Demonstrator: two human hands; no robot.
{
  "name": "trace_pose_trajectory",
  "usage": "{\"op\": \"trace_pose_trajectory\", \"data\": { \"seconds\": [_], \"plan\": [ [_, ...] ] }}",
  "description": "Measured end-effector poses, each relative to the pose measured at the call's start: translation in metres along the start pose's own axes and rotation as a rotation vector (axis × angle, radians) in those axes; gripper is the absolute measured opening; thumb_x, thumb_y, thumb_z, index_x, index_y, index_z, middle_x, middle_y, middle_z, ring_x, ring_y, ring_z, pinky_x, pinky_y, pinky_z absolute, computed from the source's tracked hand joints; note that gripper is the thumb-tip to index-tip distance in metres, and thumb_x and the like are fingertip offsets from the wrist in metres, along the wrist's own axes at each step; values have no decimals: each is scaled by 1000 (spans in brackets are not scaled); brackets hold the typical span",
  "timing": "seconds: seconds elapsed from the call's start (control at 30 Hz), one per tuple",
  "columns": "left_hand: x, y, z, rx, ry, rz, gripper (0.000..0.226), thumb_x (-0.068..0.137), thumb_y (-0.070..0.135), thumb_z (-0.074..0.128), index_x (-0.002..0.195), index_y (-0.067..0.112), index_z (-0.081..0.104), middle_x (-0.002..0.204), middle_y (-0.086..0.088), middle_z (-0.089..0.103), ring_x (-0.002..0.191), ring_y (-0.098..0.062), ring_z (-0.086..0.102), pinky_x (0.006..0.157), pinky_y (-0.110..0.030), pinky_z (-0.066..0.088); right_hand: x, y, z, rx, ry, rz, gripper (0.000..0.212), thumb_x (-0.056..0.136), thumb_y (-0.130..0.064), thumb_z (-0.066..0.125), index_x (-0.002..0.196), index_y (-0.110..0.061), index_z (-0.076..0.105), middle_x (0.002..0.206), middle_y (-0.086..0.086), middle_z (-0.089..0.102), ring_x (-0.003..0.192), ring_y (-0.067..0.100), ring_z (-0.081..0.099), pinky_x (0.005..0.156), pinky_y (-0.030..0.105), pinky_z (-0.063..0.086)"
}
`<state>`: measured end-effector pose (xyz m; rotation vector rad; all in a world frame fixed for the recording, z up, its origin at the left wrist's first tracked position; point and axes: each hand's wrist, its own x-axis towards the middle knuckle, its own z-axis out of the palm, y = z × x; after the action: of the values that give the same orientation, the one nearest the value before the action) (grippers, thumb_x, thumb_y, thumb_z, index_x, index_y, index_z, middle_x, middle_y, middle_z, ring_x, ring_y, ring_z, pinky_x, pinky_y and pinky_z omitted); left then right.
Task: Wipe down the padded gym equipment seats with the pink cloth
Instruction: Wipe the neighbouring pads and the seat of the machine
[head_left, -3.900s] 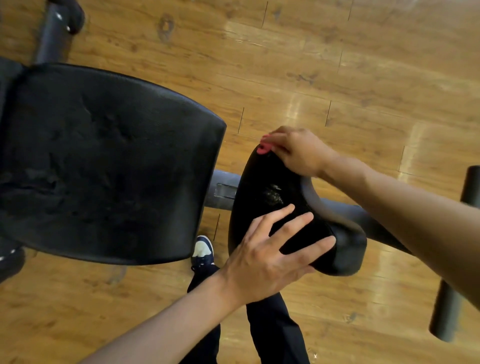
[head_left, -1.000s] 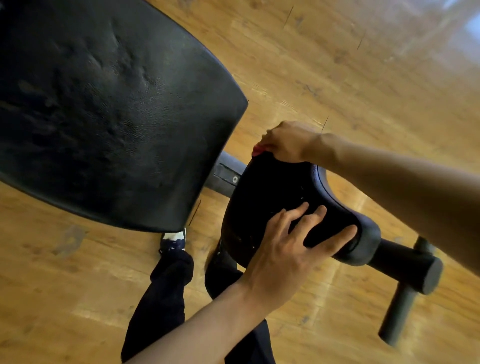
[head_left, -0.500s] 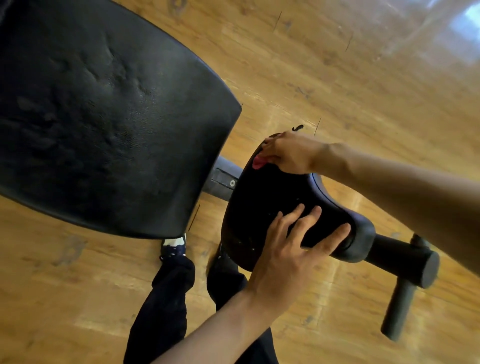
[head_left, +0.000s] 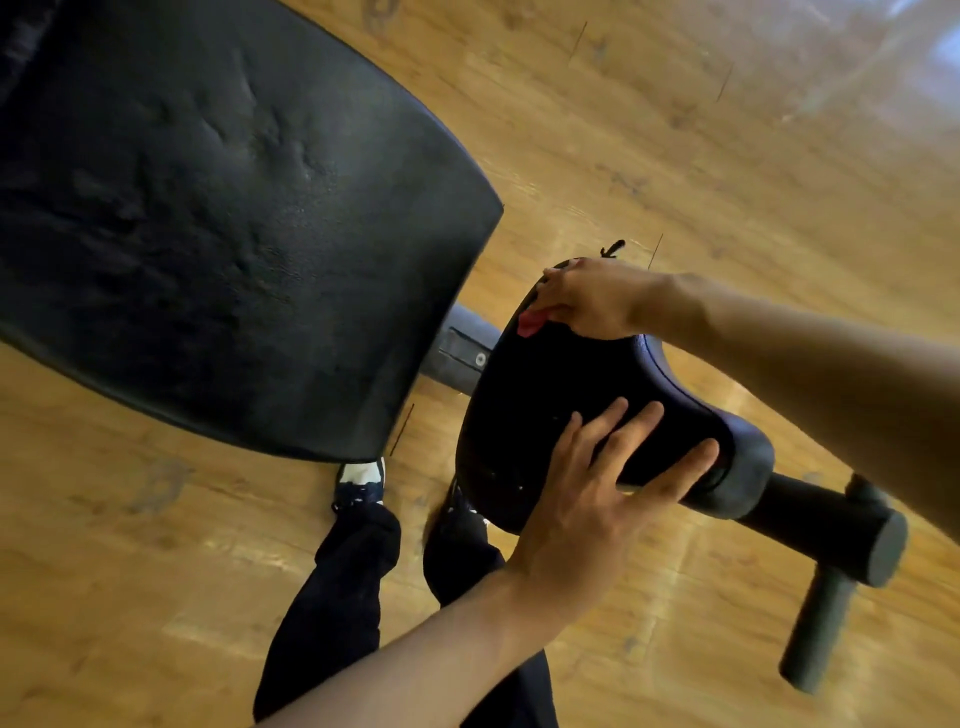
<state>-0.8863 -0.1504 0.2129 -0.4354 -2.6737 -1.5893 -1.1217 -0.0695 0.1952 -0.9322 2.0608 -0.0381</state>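
Both hands (head_left: 589, 506) on seat (head_left: 540, 395), cloth (head_left: 530, 323) under right.

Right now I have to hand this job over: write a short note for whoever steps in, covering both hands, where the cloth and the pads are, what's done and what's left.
Left hand: fingers straight and spread, pressing flat on the small seat pad to steady it.
Right hand: curled round the pink cloth, working the pad's far edge; only a corner of the cloth shows.
Large back pad: to the left, neither hand is on it.
Done: cannot tell which surfaces are already wiped.
Left: finish the small pad, probably its near edge under the left hand, then check the large pad.
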Motion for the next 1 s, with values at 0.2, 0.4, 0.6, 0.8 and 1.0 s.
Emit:
{"op": "trace_pose_trajectory", "data": {
  "seconds": [0.2, 0.4, 0.6, 0.8, 1.0],
  "plan": [
    [2, 0, 2, 43, 69, 28, 49, 108, 8, 49, 153, 27, 51, 155, -16, 47, 146, -37, 41, 115, -62, 38, -106, -22, -4, 183, 32, -28, 38, 106, -29, 48, 140, -42, 57, 154, -18, 43, 151, 3, 18, 126, 34, 18],
    [1, 0, -3, 37, -12, 19, 52, 108, 35, 53, 158, 31, 37, 164, -10, 32, 154, -34, 30, 121, -61, 29, -71, -14, -7, 119, 13, -39, 40, 107, -24, 46, 145, -33, 53, 162, -3, 31, 153, 10, 7, 124, 29, 7],
    [-4, -20, -25, 75, -180, 118, 56, 107, 38, 54, 159, 22, 43, 170, -14, 28, 158, -35, 22, 123, -57, 26, -29, -6, 6, 20, 88, -32, 37, 105, -19, 49, 139, -31, 60, 153, -3, 48, 152, 18, 25, 126, 35, 12],
    [0, -62, -75, 376, -174, 254, 50, 108, 43, 47, 150, 18, 58, 150, -16, 56, 140, -37, 51, 114, -56, 38, -61, -11, 12, 70, 138, -60, 36, 106, -24, 47, 139, -32, 61, 152, -6, 48, 151, 15, 26, 127, 38, 13],
    [34, -162, -160, 1025, -216, 65, 57, 107, 49, 41, 150, 15, 55, 153, -14, 54, 142, -46, 45, 121, -65, 24, -74, -27, 6, 102, 129, 42, 33, 105, -40, 41, 134, -48, 55, 148, -19, 49, 150, 13, 27, 122, 41, 28]
  ]
}}
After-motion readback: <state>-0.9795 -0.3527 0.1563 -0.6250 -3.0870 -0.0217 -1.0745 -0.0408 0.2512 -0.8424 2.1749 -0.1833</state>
